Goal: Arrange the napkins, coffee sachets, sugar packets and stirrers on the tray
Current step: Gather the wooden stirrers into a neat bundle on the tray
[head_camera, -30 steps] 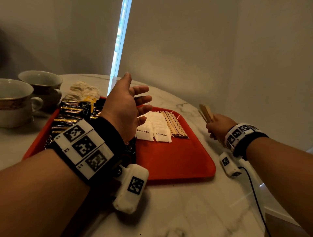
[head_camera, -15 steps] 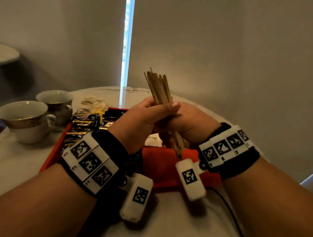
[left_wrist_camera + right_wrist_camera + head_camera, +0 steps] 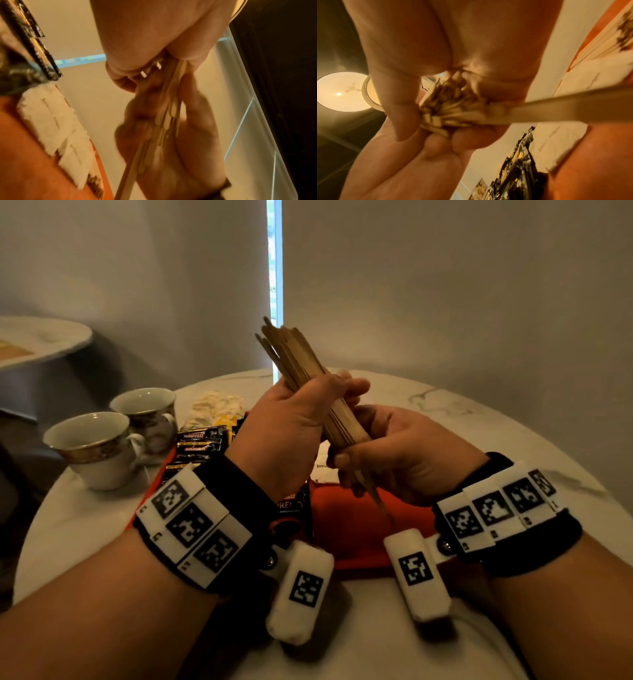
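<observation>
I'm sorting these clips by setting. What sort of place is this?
Probably a café or hotel coffee corner, though a home is possible: a round marble table, two gilt-rimmed cups, and a red serving tray stocked with coffee sachets and sugar packets.

A round white marble table [image 3: 462,419] with faint grey veins fills the lower part of the head view. Behind the table stand two plain pale blinds [image 3: 445,285], and between them runs a narrow upright strip of bright window [image 3: 275,268]. To the left of the table, further back, a second pale round tabletop [image 3: 41,337] shows at the picture's edge, with a dark shape beneath it. On the table's left side stand two white cups [image 3: 96,446] with gold-patterned rims, one just behind the other. The right wrist view looks up at a round glowing ceiling lamp [image 3: 340,92].
</observation>
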The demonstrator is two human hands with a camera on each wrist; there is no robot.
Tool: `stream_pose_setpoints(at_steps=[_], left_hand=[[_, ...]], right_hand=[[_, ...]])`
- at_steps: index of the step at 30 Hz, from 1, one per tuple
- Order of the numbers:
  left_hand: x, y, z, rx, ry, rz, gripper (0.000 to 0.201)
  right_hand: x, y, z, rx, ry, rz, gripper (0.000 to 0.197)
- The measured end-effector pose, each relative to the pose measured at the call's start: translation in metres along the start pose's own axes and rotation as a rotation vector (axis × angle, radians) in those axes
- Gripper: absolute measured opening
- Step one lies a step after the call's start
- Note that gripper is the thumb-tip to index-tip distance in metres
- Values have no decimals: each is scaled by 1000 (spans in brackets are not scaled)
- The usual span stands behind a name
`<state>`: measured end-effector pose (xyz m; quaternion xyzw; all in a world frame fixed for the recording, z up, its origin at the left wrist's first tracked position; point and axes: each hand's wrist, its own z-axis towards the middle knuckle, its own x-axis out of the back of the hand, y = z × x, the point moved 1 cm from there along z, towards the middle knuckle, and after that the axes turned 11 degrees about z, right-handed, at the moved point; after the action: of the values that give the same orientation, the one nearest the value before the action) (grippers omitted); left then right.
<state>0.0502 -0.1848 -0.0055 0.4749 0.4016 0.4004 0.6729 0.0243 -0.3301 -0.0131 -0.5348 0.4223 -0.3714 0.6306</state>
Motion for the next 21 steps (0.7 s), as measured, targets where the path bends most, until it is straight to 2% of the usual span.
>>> stream_pose_setpoints(at_steps=[3,7,10,13,17,21], left_hand=[[-1,3,0,1,-8,-130,8],[-3,3,-1,-34,-72,-187,11],[-2,4,-1,-27,-117,-242,14],[-1,6,-2,-25,-115,-198,14],[1,9,0,-42,-46,-163,36],[5,10,6,-7,36,-298,28]], right_hand=[[2,-1,-4,-9,14,-32,22],[-2,-3,-6,-3,28,-5,10],[-4,-7,-9,2,29,-10,14],[-5,-9,-12,15,42,-10,17],[-6,-9,-8,17,96,33,30],[-6,-9,-7,38,174,131,35]])
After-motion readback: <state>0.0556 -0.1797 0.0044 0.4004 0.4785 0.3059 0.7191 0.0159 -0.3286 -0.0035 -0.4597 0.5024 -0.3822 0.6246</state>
